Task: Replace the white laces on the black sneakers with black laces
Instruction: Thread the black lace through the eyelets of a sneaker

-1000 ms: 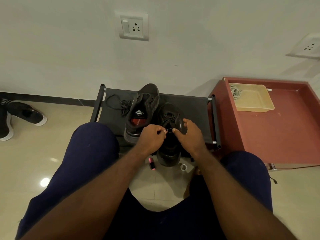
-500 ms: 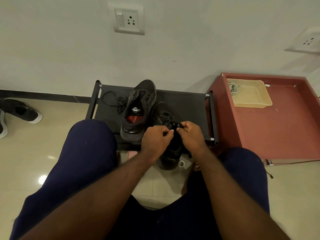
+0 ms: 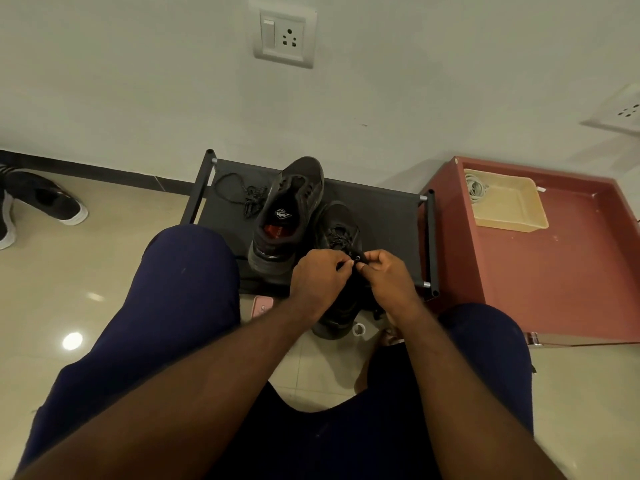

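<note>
Your left hand [image 3: 320, 282] and right hand [image 3: 389, 280] meet fingertip to fingertip over the near sneaker [image 3: 341, 233]. This sneaker stands on the near edge of the black rack [image 3: 384, 216], with its heel overhanging toward you.

One second ago the hands were slightly apart, with a short run of lace stretched between them and the right fingers spread. Half a second ago they had closed together, and they remain closed now.

- **Left hand:** the fingers are curled, and thumb and forefinger pinch the end of the black lace [image 3: 341, 239] threaded in this sneaker.
- **Right hand:** the fingers are curled and pinch the sneaker's eyelet edge, where one eyelet shows just beside the fingertips.

The far sneaker [image 3: 287, 216] leans against the near one on its left and has not moved. A loose black lace [image 3: 239, 194] lies on the rack to the far left, where it lay before.

A yellow tray [image 3: 509, 209] sits on the red cabinet [image 3: 554, 278] to the right. It holds a white coil [image 3: 476, 185]; you cannot tell if this is laces.
</note>
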The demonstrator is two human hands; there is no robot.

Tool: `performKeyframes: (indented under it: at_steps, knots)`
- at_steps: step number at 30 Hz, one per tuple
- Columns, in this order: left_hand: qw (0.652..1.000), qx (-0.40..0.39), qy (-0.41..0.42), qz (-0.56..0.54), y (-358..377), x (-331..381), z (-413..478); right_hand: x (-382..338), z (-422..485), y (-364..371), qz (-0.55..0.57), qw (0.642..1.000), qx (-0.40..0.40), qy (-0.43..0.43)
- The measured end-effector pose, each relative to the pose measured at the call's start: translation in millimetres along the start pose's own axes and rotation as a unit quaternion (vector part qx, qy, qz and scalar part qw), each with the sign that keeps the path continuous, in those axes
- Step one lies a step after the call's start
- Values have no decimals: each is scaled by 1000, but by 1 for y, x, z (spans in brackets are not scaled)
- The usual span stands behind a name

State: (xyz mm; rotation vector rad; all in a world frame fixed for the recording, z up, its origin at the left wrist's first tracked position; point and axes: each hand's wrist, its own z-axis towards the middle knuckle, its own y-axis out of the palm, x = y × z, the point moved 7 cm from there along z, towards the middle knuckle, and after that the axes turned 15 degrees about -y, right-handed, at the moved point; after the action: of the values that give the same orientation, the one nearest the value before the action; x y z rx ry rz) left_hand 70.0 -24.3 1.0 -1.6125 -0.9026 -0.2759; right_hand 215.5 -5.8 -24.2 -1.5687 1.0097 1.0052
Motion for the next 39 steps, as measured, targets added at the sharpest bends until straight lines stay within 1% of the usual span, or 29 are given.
performKeyframes:
  at_steps: [6,13,26,36,39]
  knots:
    - [1000,14,-18,19,1,4,-2,4,-1,0,12,1000,-12,3]
    - [997,24,-71,-29,1,-1,-3,5,-2,3,1,1000,-11,2]
    - [998,10,-52,29,3,4,-1,5,-2,3,-1,1000,-10,4]
    - [998,21,-57,35,3,3,-1,5,-4,5,9,1000,-18,4]
    - [998,15,-54,21,7,1,-2,5,-4,6,10,1000,-24,1]
